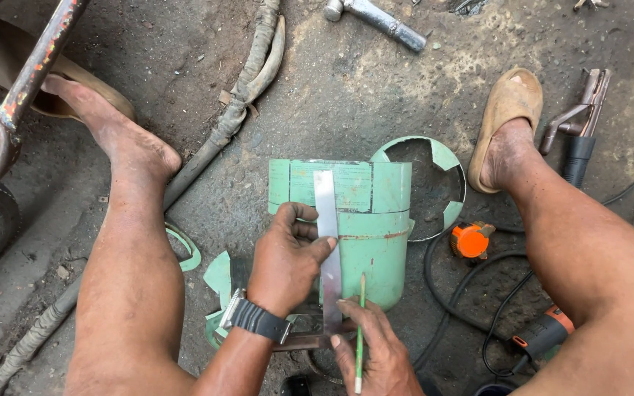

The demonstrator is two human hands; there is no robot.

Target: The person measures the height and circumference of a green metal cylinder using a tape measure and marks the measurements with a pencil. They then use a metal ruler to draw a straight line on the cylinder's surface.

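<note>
A green metal cylinder shell (376, 242) lies on the ground between my legs, cut open at the far end. A flat steel ruler (327, 227) lies lengthwise on it. My left hand (286, 260), with a dark wristwatch, presses the ruler against the shell. My right hand (372, 348) holds a thin green pencil (361, 323) upright, its tip near the ruler's right edge, while a fingertip steadies the ruler's near end.
A cut green ring-shaped end piece (434, 158) lies behind the shell, green offcuts (218, 275) to the left. An orange angle grinder (544, 334) and orange part (469, 240) lie right, with a welding electrode holder (581, 132), hammer (376, 20), hose (236, 110) and cables.
</note>
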